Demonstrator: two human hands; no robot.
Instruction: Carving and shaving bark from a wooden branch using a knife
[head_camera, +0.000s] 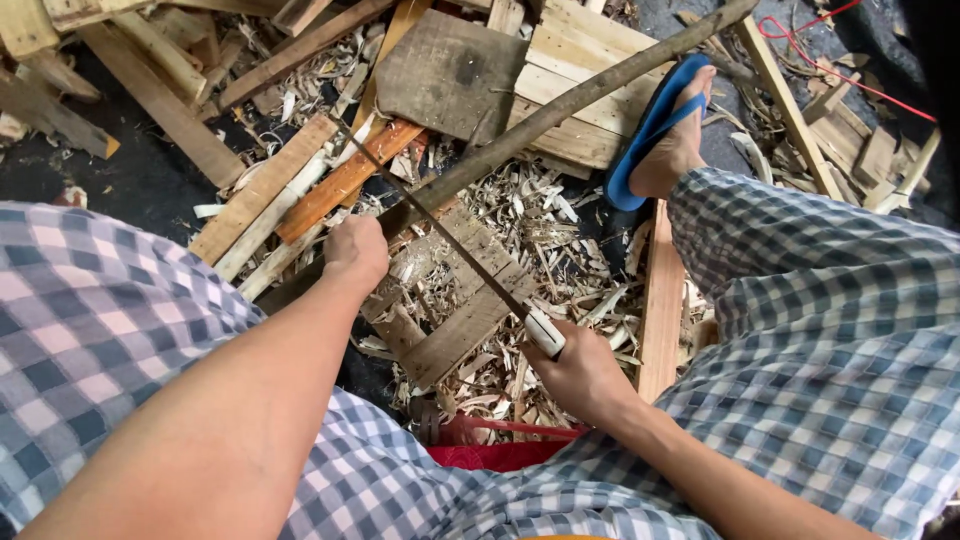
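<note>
Branch (560, 105) lies across scrap boards; left hand (355, 252) fisted round its near end. Right hand (580, 375) clenched on saw (450, 235) handle, blade crossing branch.

Woodworking spot, wood shavings (520, 215), scrap planks (300, 175), handsaw (450, 235)

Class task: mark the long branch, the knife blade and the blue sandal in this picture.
long branch (560, 108), head view, on the bark at mid-length.
knife blade (440, 228), head view, on the flat of the narrow blade.
blue sandal (640, 140), head view, on the sole's outer edge.
</note>
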